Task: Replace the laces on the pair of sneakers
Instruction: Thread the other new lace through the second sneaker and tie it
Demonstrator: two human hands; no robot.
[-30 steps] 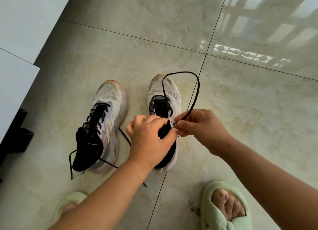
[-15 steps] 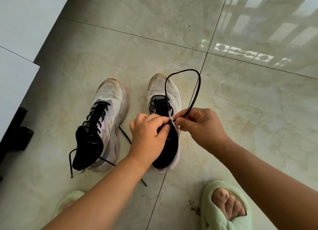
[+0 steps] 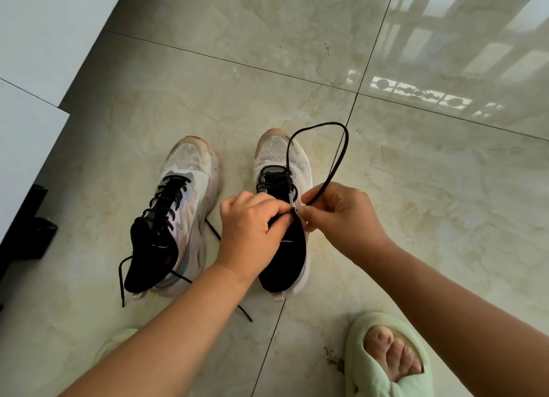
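Two white sneakers with black tongues stand side by side on the tiled floor. The left sneaker (image 3: 181,206) is laced in black, its loose ends trailing on the floor. Over the right sneaker (image 3: 282,165) arcs a black lace (image 3: 341,147) in a tall loop. My left hand (image 3: 249,230) grips the upper edge of the right sneaker at its top eyelets. My right hand (image 3: 338,215) pinches the lace's end right beside that edge. Both hands hide the sneaker's upper eyelets.
My feet in pale green slippers sit at the bottom, one at the right (image 3: 386,358) and one at the left (image 3: 118,343). A white cabinet (image 3: 26,129) and a dark object (image 3: 26,236) stand at the left. Glossy floor tiles extend ahead.
The lace loop has shifted slightly over the right sneaker's toe. Both hands stay at the top eyelets, the left hand's fingers moving a little toward the right hand.
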